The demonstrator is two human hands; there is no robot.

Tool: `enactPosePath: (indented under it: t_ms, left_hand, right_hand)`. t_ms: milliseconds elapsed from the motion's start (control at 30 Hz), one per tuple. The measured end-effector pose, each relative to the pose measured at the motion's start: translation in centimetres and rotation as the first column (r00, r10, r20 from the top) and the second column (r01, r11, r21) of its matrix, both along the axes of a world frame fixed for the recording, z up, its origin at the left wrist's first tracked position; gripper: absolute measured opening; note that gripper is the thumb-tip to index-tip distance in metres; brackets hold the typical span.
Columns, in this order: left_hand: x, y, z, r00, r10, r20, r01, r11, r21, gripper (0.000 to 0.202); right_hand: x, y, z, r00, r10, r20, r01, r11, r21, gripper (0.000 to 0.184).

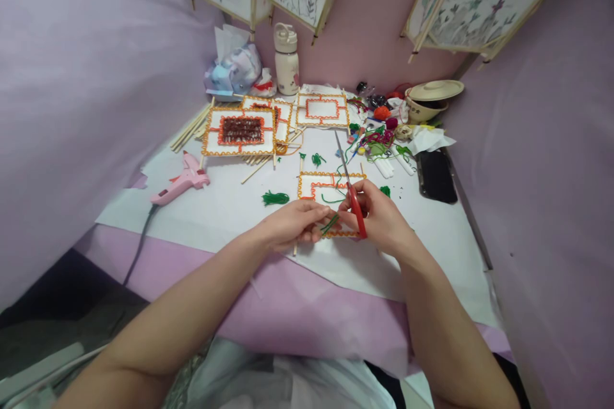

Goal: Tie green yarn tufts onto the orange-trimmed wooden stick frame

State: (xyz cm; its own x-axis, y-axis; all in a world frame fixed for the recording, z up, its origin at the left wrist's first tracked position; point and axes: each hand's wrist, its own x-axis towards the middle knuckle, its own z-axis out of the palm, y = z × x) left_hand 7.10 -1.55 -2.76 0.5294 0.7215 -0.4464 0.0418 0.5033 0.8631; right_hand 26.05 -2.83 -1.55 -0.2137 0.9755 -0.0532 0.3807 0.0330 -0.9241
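Note:
Between the fingers of my left hand (300, 225) is a small bunch of green yarn (330, 223). My right hand (378, 214) is closed around red-handled scissors (355, 208), their blades pointing away from me. Its fingertips meet the yarn beside my left fingers. A loose green strand curls just beyond the hands. Under both hands lies a stick frame (299, 186) edged with orange and yellow looped yarn; my hands hide much of it. A tied green yarn bundle (275, 198) rests to the left of my left hand.
A pink glue gun (183, 180) with a cord lies at left. Decorated frames (238, 130) and wooden sticks (192, 124) sit farther back. Behind them stand a tissue pack (235, 70) and a bottle (286, 61). At right are tangled yarn, a lidded bowl (426, 105) and a phone (436, 177).

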Motion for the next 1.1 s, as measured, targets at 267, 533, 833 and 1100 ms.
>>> enactPosePath:
  t_ms: [267, 533, 833, 1100]
  left_hand:
    - [0.44, -0.22, -0.04, 0.999, -0.049, 0.014, 0.05, 0.998, -0.042, 0.023]
    - [0.34, -0.07, -0.2, 0.986, 0.069, 0.153, -0.04, 0.981, -0.189, 0.009]
    - [0.57, -0.31, -0.49, 0.978, 0.074, 0.196, -0.011, 0.952, -0.307, 0.012]
    - [0.25, -0.17, -0.34, 0.988, -0.037, 0.149, 0.076, 0.962, -0.262, 0.011]
  right_hand:
    - [0.1, -0.05, -0.05, 1.0, 0.008, 0.03, -0.009, 0.999, 0.038, 0.026]
    - [0.29, 0.11, -0.57, 0.979, -0.044, -0.199, 0.037, 0.998, -0.043, 0.034]
    - [-0.11, 0.5, -0.71, 0.961, -0.111, -0.254, 0.077, 0.987, -0.139, 0.035]
    - [-0.19, 0.5, -0.37, 0.964, -0.124, -0.236, 0.106, 0.99, -0.089, 0.035]
